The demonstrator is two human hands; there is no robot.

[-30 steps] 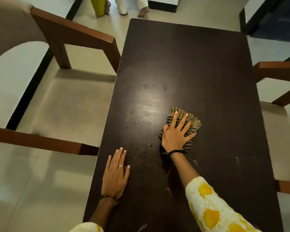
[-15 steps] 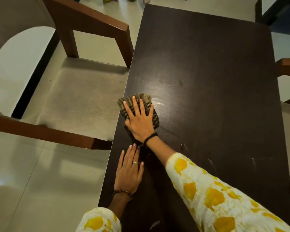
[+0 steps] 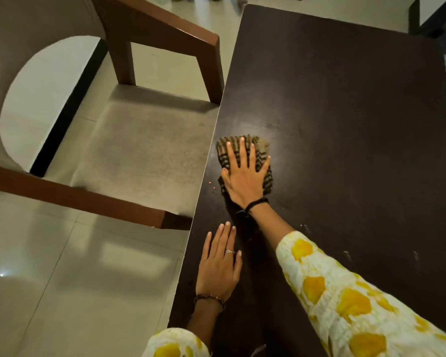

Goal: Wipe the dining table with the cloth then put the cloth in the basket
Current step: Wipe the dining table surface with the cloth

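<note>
Pressing striped cloth (image 3: 245, 161) flat onto dark worktop (image 3: 345, 140), right hand (image 3: 245, 176) fingers spread apart, clamped on nothing. Cloth close to worktop's left edge, beside chair (image 3: 129, 150). Left hand (image 3: 220, 269) flat on worktop, fingers together, nearer person than cloth.
</note>
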